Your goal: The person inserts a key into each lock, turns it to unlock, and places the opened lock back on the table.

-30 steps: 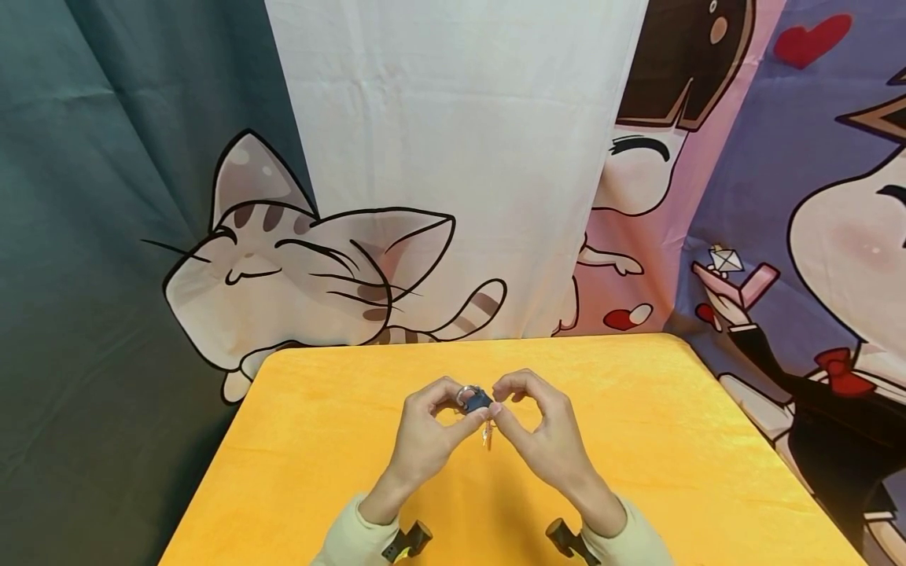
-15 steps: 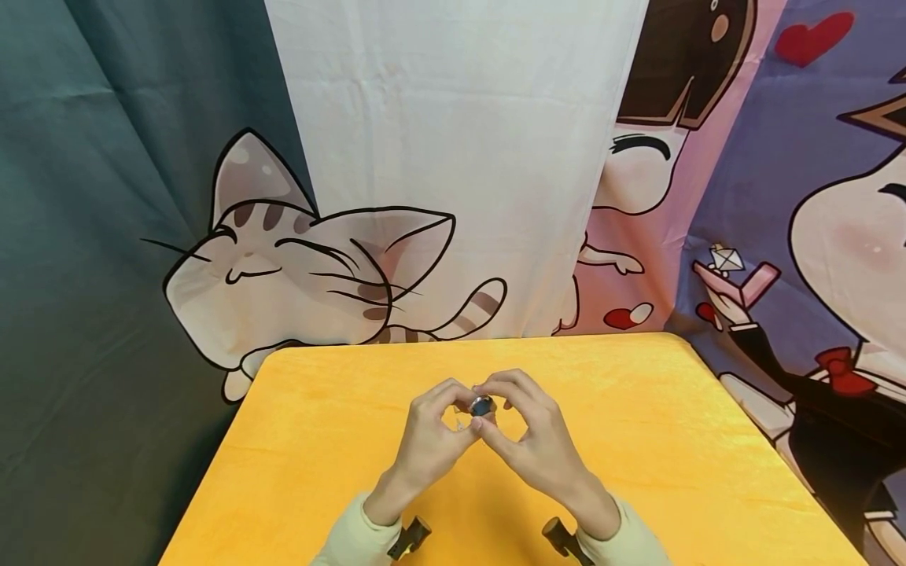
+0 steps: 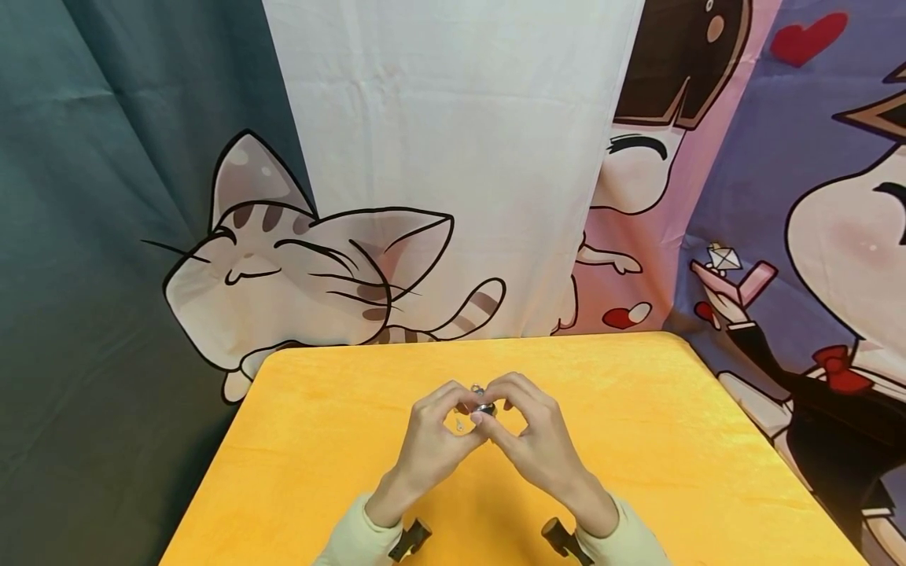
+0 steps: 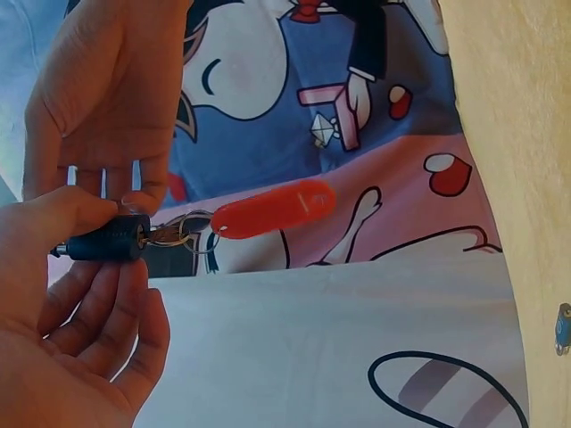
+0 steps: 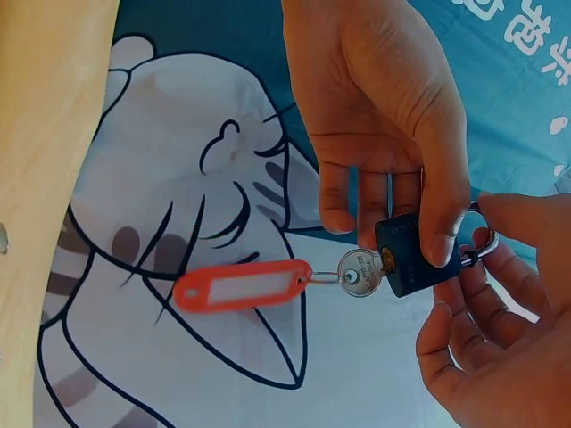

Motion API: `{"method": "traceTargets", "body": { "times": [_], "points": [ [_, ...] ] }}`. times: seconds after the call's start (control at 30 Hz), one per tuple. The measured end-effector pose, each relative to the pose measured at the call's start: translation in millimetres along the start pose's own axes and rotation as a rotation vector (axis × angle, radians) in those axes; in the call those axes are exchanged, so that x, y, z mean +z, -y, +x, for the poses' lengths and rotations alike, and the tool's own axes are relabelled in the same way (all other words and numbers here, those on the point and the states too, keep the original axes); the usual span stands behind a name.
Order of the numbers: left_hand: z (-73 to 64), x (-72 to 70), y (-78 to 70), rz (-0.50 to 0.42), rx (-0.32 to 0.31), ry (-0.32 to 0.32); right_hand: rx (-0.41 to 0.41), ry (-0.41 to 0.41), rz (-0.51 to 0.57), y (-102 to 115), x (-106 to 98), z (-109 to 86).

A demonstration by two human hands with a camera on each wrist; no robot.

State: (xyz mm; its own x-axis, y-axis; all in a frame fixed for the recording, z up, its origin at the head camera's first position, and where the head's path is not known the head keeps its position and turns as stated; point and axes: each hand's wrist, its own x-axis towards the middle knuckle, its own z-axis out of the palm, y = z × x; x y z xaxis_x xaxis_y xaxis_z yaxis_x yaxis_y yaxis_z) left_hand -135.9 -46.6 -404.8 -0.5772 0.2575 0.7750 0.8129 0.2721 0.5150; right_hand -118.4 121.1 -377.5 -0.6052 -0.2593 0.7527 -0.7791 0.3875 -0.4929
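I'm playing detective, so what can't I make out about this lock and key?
Right wrist view: lettering on the round silver metal key, too small to read.
Right wrist view: part of the curved metal shackle, behind the right hand.
Head view: most of the boxy dark-blue padlock, behind fingers.

The yellow-topped table [image 3: 318,440] has 2 rounded far corners.

Dk blue lock [image 5: 408,256] w/ silver shackle [image 5: 488,242], held b/w L hand [image 3: 425,436] & R hand [image 3: 545,435] — key [image 5: 359,273] at its keyhole [image 5: 387,260] — flat red tag [image 5: 243,286] on key's ring [image 5: 323,283].
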Motion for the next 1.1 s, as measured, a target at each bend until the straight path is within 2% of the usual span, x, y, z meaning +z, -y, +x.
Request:
{"method": "traceTargets", "body": {
  "times": [0.3,0.53,0.77,0.9,1.1],
  "points": [
    [-0.3,-0.9,1.3,-0.006,0.011,-0.018,0.001,-0.020,0.027,-2.2,0.2,-0.7],
    [-0.5,-1.9,0.7,-0.002,0.017,-0.040,0.012,-0.047,0.008,-4.9,-0.9,-2.6],
    [0.0,-1.3,0.7,0.010,0.059,-0.064,0.017,-0.099,0.013,-6.8,-0.3,-3.0],
    [1.1,-0.8,1.0,0.069,0.112,-0.078,0.028,-0.118,0.020,-7.4,0.4,-3.1],
    [3.2,-0.9,2.6,0.210,0.209,-0.102,0.069,-0.135,0.025,-8.9,0.9,-4.1]
  ]
}}
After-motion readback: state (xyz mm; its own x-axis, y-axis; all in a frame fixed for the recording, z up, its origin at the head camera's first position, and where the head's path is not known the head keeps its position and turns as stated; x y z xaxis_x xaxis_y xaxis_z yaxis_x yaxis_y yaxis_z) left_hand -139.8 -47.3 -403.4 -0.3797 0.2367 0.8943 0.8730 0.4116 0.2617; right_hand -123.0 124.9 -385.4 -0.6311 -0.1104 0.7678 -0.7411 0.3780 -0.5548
